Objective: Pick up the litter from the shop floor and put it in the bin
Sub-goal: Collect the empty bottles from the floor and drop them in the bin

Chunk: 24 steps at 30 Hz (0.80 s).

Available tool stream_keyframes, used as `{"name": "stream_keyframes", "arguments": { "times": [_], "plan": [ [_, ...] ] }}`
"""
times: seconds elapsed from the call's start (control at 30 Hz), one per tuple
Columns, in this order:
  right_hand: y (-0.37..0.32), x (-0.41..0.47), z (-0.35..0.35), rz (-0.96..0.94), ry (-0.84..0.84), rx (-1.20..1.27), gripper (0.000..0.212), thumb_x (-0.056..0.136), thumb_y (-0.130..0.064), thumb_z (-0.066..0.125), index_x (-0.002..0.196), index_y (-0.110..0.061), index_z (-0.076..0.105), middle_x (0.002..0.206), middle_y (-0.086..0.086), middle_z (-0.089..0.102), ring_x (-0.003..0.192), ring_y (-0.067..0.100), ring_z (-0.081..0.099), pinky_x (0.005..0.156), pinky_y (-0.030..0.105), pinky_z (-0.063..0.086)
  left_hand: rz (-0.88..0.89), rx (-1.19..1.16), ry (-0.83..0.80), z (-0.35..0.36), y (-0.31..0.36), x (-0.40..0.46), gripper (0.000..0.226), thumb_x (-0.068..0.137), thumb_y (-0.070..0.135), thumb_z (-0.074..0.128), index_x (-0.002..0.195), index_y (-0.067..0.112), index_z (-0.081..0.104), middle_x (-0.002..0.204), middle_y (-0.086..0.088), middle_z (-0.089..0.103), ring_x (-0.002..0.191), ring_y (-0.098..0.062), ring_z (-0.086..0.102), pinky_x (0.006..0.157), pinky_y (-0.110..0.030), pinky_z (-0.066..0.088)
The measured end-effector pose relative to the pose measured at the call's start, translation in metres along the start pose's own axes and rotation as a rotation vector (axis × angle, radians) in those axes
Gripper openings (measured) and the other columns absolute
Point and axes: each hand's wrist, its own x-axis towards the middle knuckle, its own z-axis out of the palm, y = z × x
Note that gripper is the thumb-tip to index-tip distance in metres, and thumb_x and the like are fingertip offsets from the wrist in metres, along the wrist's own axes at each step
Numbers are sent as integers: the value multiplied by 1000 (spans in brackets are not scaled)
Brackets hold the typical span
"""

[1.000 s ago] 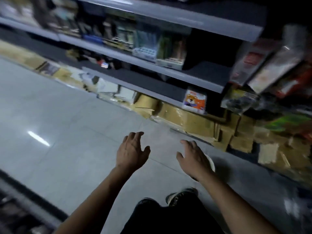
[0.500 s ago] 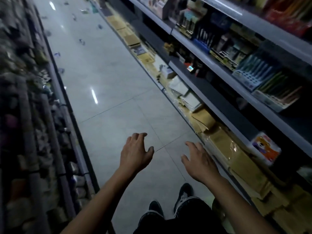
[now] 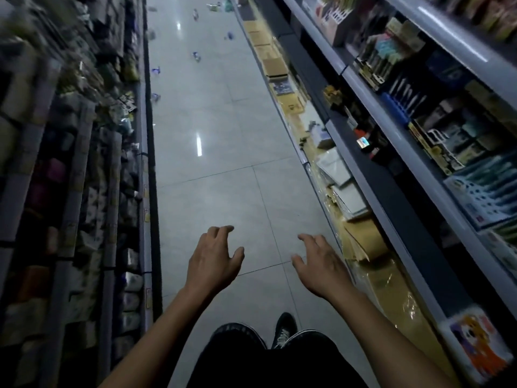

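Observation:
Several small pieces of litter lie far down the grey tiled aisle floor: one scrap [image 3: 196, 56] mid-aisle, another [image 3: 156, 97] by the left shelf base, a third [image 3: 230, 35] farther off. My left hand [image 3: 212, 261] and my right hand [image 3: 321, 264] are stretched out in front of me above the floor, fingers loosely curled, holding nothing. Both hands are far from the litter. No bin is in view.
Tall stocked shelves [image 3: 84, 163] line the left of the narrow aisle. On the right, shelves [image 3: 419, 121] hold stationery, with cardboard boxes [image 3: 275, 65] and wrapped packs along their base. My shoe [image 3: 284, 329] and dark trousers show at the bottom.
The view has swung left from the right-hand shelf to look straight down the aisle, bringing the distant litter into sight. Both hands stay held out in front, empty.

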Motion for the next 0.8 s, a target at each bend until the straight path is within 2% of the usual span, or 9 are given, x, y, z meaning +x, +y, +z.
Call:
{"name": "stream_keyframes", "arguments": {
  "times": [0.23, 0.4, 0.63, 0.8],
  "plan": [
    [-37, 83, -19, -165, -63, -70, 57, 99, -46, 46, 150, -23, 36, 145, 3, 41, 128, 23, 47, 101, 40, 46, -170, -63, 113, -18, -22, 28, 54, 92, 39, 63, 141, 19, 52, 134, 0, 56, 122, -19, 51, 93, -36, 47],
    [-95, 158, -23, -287, -93, -124, 57, 100, -46, 46, 150, -23, 35, 145, 4, 41, 129, 23, 46, 102, 39, 45, -299, -105, 190, -41, -63, 71, 55, 92, 42, 62, 142, 20, 50, 136, 1, 54, 125, -19, 49, 96, -38, 48],
    [-175, 240, -35, -319, -74, -167, 56, 99, -45, 48, 150, -24, 36, 144, 2, 42, 129, 23, 46, 101, 39, 45, -327, -165, 207, -85, -113, 162, 55, 93, 41, 60, 143, 21, 49, 137, 1, 53, 125, -18, 49, 97, -37, 46],
    [-205, 286, -49, -263, -16, -147, 56, 99, -46, 48, 149, -24, 37, 144, 2, 43, 128, 22, 47, 98, 39, 46, -267, -156, 183, -115, -131, 239, 54, 93, 41, 61, 143, 22, 49, 135, 1, 54, 124, -18, 50, 95, -37, 46]
  ]
}}
